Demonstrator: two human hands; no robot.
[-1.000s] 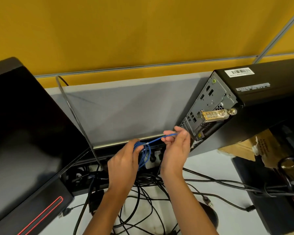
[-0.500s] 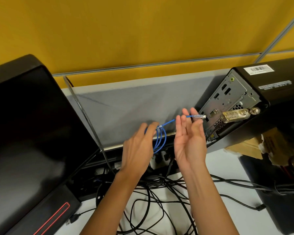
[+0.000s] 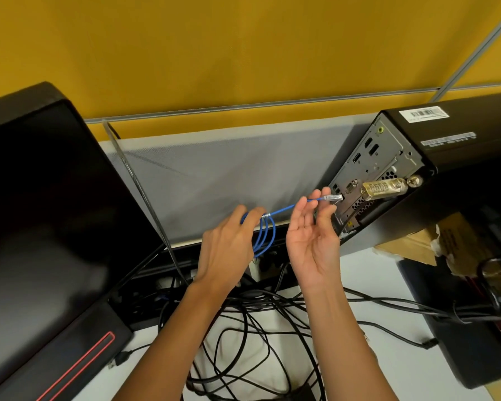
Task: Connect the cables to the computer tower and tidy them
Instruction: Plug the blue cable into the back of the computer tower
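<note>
The right hand (image 3: 313,244) is raised palm toward the camera, its fingers mostly straight, with the blue network cable (image 3: 284,211) pinched near its tip between thumb and fingertips, so that the clear plug (image 3: 333,197) now sits just beside the rear panel (image 3: 373,172) of the computer tower (image 3: 457,146). A second ago this hand was curled over the cable lower down and well short of the panel; since then it has lifted, opened out and carried the plug across to the row of ports. The left hand (image 3: 229,250) has risen with it and grips the coiled loops of the same cable, a pale tie (image 3: 266,216) showing just at its fingertips, so the free length between the two hands is drawn almost straight. Whether the plug is touching a socket or just short of one cannot be told from this view. This suggests the step in hand is seating the plug, and it is close to done; the likely snag is finding the right socket by feel beside the gold-coloured lock (image 3: 385,189) that juts from the panel. Below the wrists, a tangle of black cables (image 3: 252,337) lies across the white desk (image 3: 388,357), so the tidying appears not yet begun. A dark monitor (image 3: 41,212) stands at the left.
</note>
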